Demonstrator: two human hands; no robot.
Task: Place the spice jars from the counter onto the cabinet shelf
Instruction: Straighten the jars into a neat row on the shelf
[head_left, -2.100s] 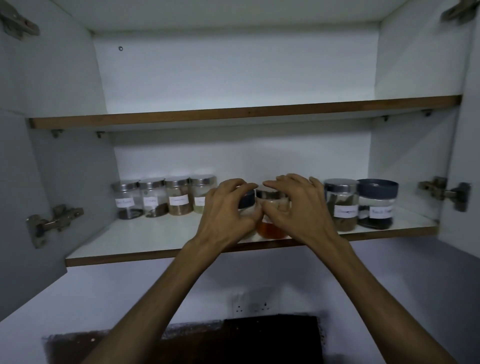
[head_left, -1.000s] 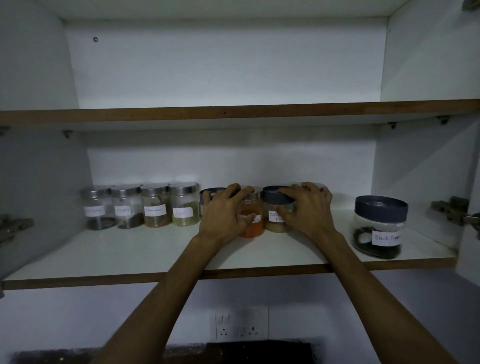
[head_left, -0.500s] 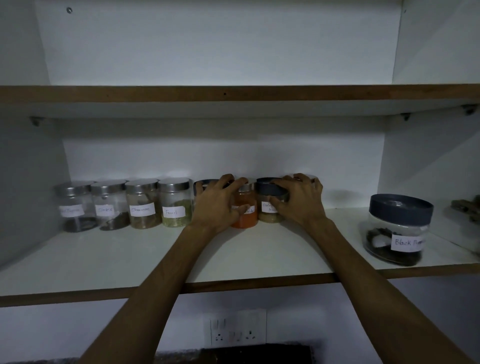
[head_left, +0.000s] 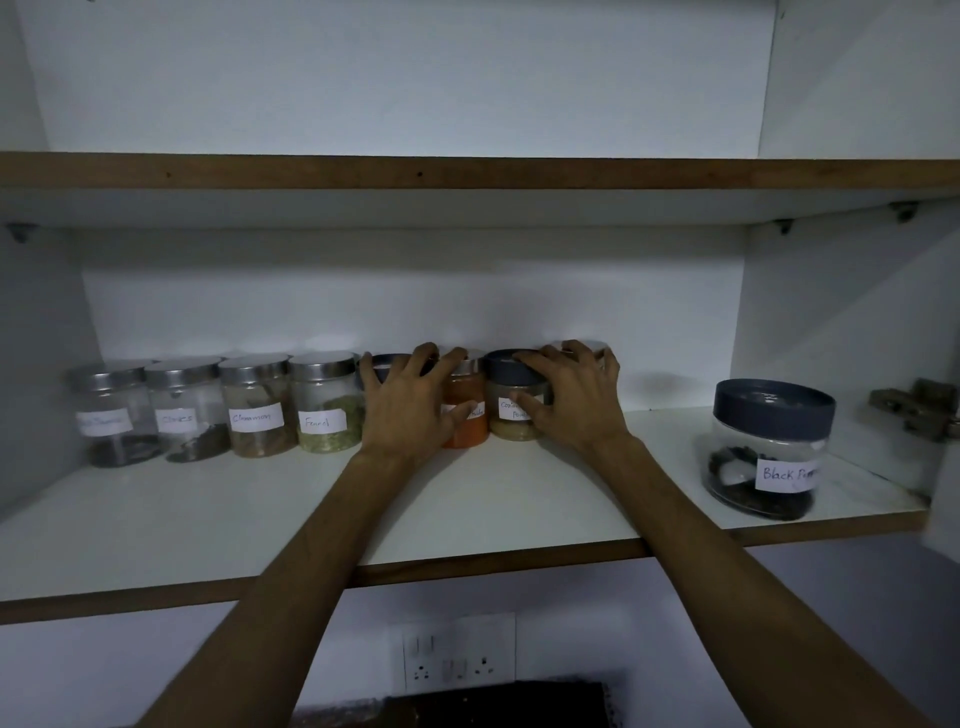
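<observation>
White laminate shelf (head_left: 467, 514) edged in brown wood carries a row of labelled spice jars along the cabinet's back wall, with both of a person's bare hands reaching in at the middle of the row. Left hand (head_left: 410, 410) has its fingers spread and curled over a dark-lidded jar (head_left: 387, 366) (mostly hidden behind the palm), while its thumb presses the label of the orange-powder jar (head_left: 465, 415) just to the right of those fingers. Right hand (head_left: 574, 402) curls its fingers over the lid of the dark-lidded coriander jar (head_left: 511, 405), thumb laid against that jar's label; beyond its fingertips a silver-lidded jar (head_left: 592, 348) shows only its lid rim. The orange-powder jar stands between the two hands, touching the coriander jar.

Left of the left hand's fingers, four silver-lidded jars stand side by side: the fennel jar (head_left: 324, 410) nearest, then the cinnamon jar (head_left: 255, 408), the cloves jar (head_left: 184, 413) and, farthest, a jar with an unreadable label (head_left: 111, 415). Well to the right of the right hand, apart from the row and nearer the shelf's front edge, sits the wide black pepper jar (head_left: 769, 452) with its dark lid. Below the shelf, between the forearms, a wall socket plate (head_left: 457, 654) is visible.
</observation>
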